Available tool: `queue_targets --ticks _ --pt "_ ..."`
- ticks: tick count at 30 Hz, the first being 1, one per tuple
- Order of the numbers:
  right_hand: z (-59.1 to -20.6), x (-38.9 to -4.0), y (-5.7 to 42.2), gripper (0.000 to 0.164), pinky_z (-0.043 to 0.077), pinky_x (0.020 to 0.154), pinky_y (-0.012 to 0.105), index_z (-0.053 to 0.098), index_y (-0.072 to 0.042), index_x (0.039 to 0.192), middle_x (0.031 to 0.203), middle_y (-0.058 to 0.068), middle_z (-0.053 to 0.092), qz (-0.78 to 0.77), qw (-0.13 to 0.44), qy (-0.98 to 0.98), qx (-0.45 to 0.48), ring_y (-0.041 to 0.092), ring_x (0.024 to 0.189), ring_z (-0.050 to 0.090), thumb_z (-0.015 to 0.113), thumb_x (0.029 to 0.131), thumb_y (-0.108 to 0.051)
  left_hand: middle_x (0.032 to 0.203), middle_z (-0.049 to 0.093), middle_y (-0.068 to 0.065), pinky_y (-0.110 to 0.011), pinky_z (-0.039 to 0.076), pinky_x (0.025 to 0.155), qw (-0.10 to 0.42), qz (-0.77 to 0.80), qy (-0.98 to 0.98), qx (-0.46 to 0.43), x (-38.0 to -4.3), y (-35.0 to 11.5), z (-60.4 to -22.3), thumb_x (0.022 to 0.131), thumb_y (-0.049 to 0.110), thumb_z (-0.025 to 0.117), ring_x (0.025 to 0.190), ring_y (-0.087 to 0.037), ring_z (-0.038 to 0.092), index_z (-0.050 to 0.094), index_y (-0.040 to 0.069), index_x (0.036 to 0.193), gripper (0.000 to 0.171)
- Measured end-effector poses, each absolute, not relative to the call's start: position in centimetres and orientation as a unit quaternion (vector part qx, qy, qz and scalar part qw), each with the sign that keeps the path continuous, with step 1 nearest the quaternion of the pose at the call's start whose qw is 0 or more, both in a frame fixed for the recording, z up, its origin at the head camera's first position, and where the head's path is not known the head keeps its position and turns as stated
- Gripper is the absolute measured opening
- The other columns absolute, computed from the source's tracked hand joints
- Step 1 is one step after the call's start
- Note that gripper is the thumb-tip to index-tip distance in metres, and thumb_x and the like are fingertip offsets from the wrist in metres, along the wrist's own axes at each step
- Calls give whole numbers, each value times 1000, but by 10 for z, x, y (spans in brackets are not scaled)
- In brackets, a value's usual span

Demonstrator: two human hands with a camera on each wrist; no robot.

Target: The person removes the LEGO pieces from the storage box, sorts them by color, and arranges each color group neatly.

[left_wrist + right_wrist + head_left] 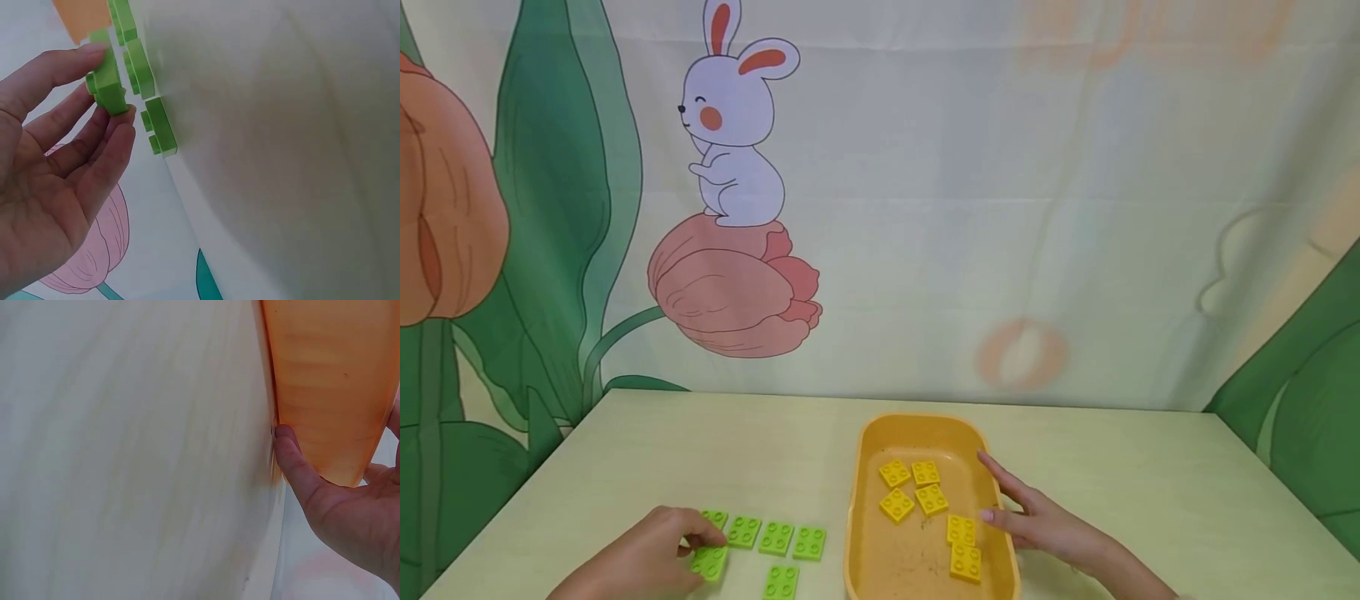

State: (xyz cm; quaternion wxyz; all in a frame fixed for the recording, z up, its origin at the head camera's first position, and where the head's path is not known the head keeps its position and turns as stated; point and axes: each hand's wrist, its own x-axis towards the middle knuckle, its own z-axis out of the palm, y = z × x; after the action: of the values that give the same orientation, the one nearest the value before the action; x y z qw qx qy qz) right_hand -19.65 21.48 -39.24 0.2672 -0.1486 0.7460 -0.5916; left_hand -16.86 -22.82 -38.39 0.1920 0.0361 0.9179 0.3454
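My left hand (658, 550) pinches a green toy building brick (709, 564) between thumb and fingers. In the left wrist view this green brick (107, 78) is tilted at the fingertips, with more green bricks (161, 125) on the table behind it. Several others lie in a row beside the hand in the head view, among them a green brick (809, 542); one more green brick (781, 582) is nearer the front. At the right side of a yellow tray (859, 500), my right hand (1045, 521) holds the wall, fingertips over the rim. Several yellow bricks (932, 500) lie inside the tray.
The pale table (1120, 467) ends at a printed cloth backdrop (910, 208) with a rabbit and tulips. Two yellow bricks (965, 562) lie along the tray's right inner wall, near my right thumb.
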Motion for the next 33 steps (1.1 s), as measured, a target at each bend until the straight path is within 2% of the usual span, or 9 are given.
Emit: queue_targets --ticks 4,11,33 --pt "-392 -197 215 73 49 82 44 -4 -20 147 145 32 -6 -598 270 740 -148 31 111 52 47 95 -24 96 57 -3 -36 48 71 219 361 906 14 -168 -229 -386 62 -8 72 85 -23 48 68 6 96 37" --pt "-393 -197 215 73 49 82 44 -2 -21 147 145 32 -4 -590 265 750 -140 31 112 52 49 94 -26 92 58 -5 -34 47 69 227 366 902 46 -171 -234 -388 59 -7 75 82 -23 49 68 2 97 39" --pt "-393 -198 215 73 49 82 44 -3 -21 147 145 32 -7 -602 269 738 -146 30 112 52 48 95 -24 93 57 -9 -35 50 69 255 410 875 41 -169 -238 -389 58 -5 78 78 -23 53 65 4 96 41"
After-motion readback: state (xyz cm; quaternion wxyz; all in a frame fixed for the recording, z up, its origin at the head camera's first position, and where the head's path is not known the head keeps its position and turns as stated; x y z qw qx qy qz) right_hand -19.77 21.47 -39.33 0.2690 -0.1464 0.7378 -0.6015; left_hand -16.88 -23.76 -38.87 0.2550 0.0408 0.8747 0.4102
